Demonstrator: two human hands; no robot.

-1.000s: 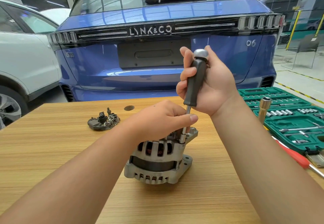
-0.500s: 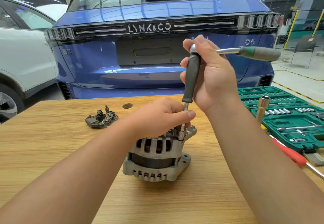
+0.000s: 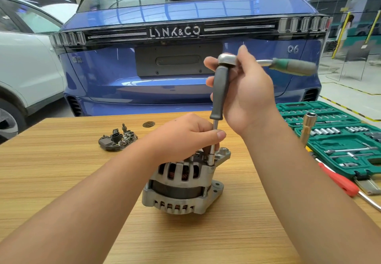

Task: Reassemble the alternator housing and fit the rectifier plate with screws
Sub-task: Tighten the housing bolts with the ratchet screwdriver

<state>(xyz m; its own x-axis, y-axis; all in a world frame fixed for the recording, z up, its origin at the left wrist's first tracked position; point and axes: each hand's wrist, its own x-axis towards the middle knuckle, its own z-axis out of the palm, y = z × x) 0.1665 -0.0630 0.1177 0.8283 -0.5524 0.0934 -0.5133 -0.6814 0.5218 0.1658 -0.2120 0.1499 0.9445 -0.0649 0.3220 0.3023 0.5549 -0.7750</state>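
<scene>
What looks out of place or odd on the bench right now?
Nothing is spilled or visibly broken. The rectifier plate lies apart on the table, not yet on the alternator. A red-handled screwdriver lies loose beside the green socket case.

I see bright, even overhead light; strip-light glare streaks the blue car (image 3: 185, 90) at 12 o'clock. The ratchet handle (image 3: 294, 66) blurs with motion, and edges bow from wide-angle distortion.
</scene>
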